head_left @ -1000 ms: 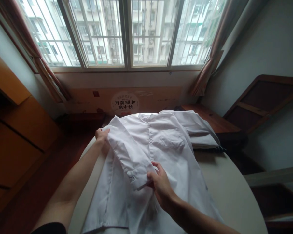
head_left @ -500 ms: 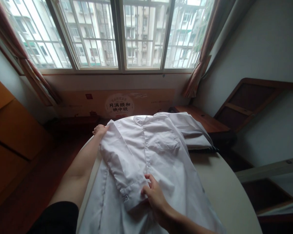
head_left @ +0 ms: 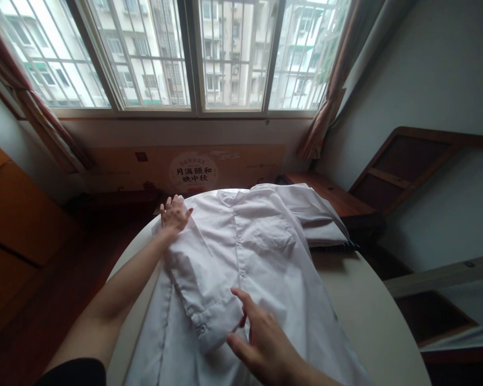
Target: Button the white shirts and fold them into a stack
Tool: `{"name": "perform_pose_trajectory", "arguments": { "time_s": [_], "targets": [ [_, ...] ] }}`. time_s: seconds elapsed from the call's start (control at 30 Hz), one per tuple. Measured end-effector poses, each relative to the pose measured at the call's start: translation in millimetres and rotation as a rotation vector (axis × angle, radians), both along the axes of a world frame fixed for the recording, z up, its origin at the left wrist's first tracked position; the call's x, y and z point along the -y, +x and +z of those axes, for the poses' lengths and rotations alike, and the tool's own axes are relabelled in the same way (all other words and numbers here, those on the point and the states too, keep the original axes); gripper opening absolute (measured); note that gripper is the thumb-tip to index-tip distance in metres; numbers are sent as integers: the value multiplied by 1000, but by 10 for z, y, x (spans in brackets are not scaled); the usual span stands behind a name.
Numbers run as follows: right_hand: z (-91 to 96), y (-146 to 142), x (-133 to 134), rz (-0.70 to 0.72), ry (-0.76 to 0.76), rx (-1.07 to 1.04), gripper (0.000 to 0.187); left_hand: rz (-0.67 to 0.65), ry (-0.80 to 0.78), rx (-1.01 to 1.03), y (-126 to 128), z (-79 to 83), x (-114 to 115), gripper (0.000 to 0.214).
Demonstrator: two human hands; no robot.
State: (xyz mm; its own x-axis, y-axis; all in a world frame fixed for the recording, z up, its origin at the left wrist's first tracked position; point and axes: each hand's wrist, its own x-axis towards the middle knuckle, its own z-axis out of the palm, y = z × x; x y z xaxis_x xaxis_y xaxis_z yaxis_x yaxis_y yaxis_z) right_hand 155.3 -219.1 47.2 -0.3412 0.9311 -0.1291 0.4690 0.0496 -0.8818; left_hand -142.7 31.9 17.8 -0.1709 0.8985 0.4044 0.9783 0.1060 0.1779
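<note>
A white button-up shirt (head_left: 271, 279) lies front up on a round pale table (head_left: 370, 311), its chest pocket and button line showing. One sleeve is folded in across the front, its buttoned cuff (head_left: 215, 324) near the middle. My left hand (head_left: 175, 214) lies with fingers spread on the shirt's far left shoulder. Beside the cuff is my right hand (head_left: 257, 332), thumb and fingers apart, nothing gripped; whether a fingertip touches the cloth I cannot tell.
Folded white cloth (head_left: 326, 233) sits at the table's far right, partly under the shirt. Beyond it stands a brown wooden bench (head_left: 322, 195). A barred window (head_left: 193, 59) with tied curtains and a printed banner (head_left: 193, 169) are behind. An orange cabinet (head_left: 24, 220) is at the left.
My left hand has moved from gripping the shoulder edge to lying spread on top of it. My right hand has let go of the cuff and opened.
</note>
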Motion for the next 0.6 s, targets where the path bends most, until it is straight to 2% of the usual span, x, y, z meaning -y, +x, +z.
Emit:
{"name": "perform_pose_trajectory", "arguments": {
  "time_s": [0.1,0.17,0.23,0.3,0.4,0.47,0.6],
  "targets": [
    [203,-26,-269,77,435,305,41,-134,-233,-49,80,-98,202,74],
    [200,-230,-545,205,586,366,47,-195,-354,-62,109,-175,306,79],
    [63,-513,-790,388,703,399,64,-229,-404,-75,119,-243,369,79],
    [-144,-760,-926,556,733,437,73,-247,-408,-83,104,-292,383,79],
    [-379,-892,-913,632,678,474,75,-240,-410,-68,23,-320,311,79],
    [-415,-827,-815,649,656,458,75,-190,-407,-43,-55,-315,208,80],
    [-346,-574,-556,696,621,404,70,-65,-389,33,-179,-286,-64,80]
  ]
}}
